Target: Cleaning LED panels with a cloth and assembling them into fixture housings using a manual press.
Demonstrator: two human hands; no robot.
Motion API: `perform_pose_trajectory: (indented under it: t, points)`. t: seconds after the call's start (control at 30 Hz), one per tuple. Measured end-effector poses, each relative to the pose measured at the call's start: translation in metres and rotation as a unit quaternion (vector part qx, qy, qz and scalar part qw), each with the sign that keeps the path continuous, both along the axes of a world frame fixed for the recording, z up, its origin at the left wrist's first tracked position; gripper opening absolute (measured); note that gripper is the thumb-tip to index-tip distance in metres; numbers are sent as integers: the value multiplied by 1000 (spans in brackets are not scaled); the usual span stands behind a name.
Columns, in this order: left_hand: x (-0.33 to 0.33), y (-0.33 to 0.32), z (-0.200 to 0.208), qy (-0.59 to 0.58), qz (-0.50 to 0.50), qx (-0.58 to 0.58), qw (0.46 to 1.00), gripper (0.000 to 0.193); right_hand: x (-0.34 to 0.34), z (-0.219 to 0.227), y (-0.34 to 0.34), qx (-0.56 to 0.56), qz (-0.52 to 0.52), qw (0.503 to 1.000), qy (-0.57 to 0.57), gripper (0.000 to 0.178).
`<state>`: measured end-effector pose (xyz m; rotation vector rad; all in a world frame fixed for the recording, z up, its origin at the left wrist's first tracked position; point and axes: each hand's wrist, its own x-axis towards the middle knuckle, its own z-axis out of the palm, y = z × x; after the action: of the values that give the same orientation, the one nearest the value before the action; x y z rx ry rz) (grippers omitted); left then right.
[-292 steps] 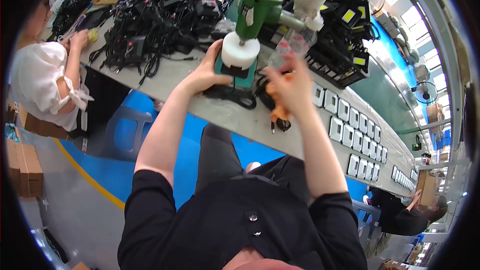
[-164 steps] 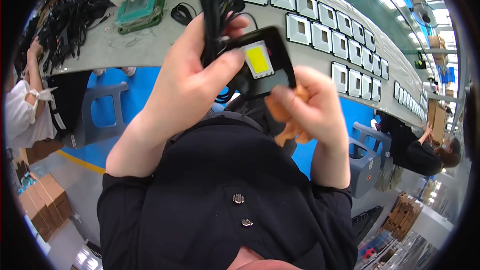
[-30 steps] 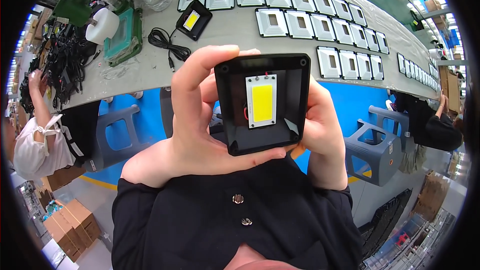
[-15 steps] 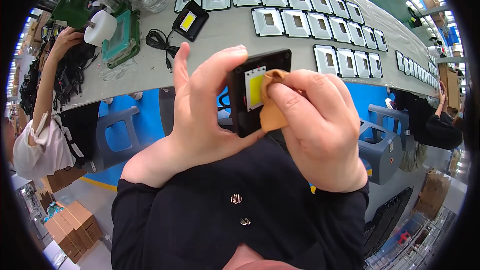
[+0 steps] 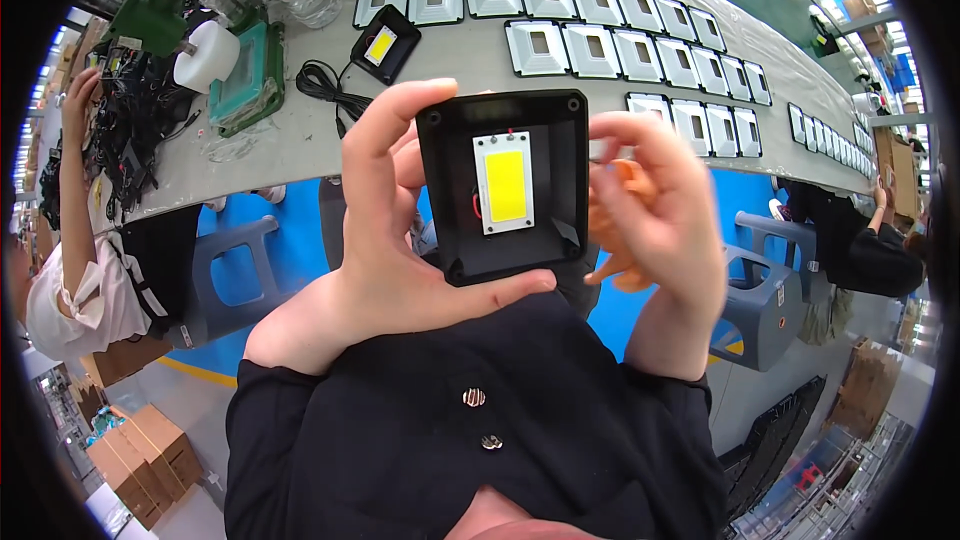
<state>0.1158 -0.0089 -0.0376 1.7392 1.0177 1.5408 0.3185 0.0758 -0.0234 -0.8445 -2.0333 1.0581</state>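
Note:
My left hand [image 5: 385, 210] is closed round the left side of a black lamp housing [image 5: 555, 240], fingers at its upper edge and thumb along the bottom. Inside the housing sits a white board with a yellow LED panel [image 5: 507, 186], and short red wires show beside it. Just right of the housing, my right hand [image 5: 665, 205], slightly blurred, has a crumpled orange cloth [image 5: 630, 275] pinched in its fingers. Part of the cloth is hidden behind the housing and the fingers. Another black lamp housing [image 5: 402, 52] with a yellow panel and a coiled black cable [image 5: 325, 83] lies on the table.
Rows of white-framed covers [image 5: 540, 45] lie across the grey table [image 5: 450, 55]. At left stand a green machine [image 5: 150, 15], a teal tray [image 5: 240, 80] and a heap of black cables [image 5: 125, 140]. One person [image 5: 80, 280] sits at left, another [image 5: 880, 255] at right.
The housing has turned so its open face points toward me. My right hand has drawn the cloth off the yellow panel and moved right. The left-hand person's hand has shifted left.

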Motion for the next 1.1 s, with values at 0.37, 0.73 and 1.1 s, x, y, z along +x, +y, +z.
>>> perform_pose_trajectory:
  t: [0.37,0.73,1.1]
  points:
    - [0,36,-49,65,-105,-82,989,118,25,-63,-9,-327,85,928,158,24]
    - [-8,150,-115,377,155,-76,910,67,69,-42,-16,-165,-146,975,40,26]
    - [-48,75,-118,387,141,-65,909,54,-9,-24,14,122,-145,963,-192,32]
